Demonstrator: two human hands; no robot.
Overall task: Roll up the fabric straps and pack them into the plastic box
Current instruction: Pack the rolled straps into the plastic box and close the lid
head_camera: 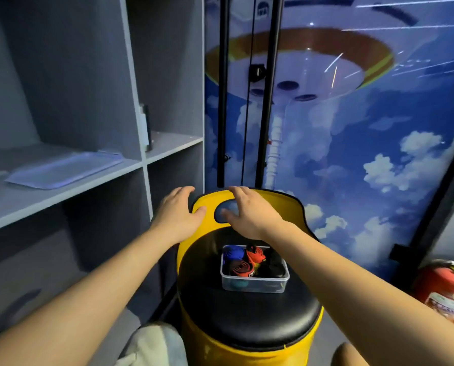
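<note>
1. On the black padded seat (249,313) of a yellow chair, the plastic box (254,282) is set towards the far side, close under the backrest; a flat, stable pad is thereby given to it, within easy reach.
2. Inside the box the fabric straps are packed as coils: a blue roll (233,252) at the far left, a red roll (256,254) beside it, a red-edged dark coil (240,268) nearer, and something dark at the right that cannot be made out. The rolls are wedged against one another and the walls, presumably so that they cannot unwind. No loose strap is seen outside, so the packing is judged done or nearly so.
3. No lid is on the box; a clear flat piece (64,169) lying on the grey shelf (35,202) at the left may be that lid, though this cannot be confirmed.
4. The yellow backrest (286,204) is touched at its top edge by both hands. The left hand (178,212) is laid over the left corner with fingers extended and relaxed; nothing is held.
5. The right hand (247,212) is spread over the oval cut-out, fingers straight, gripping nothing. The chair is probably being steadied or shifted.
6. At the far right a red fire extinguisher (447,289) stands on the floor, before a wall mural of sky and clouds (379,128).
</note>
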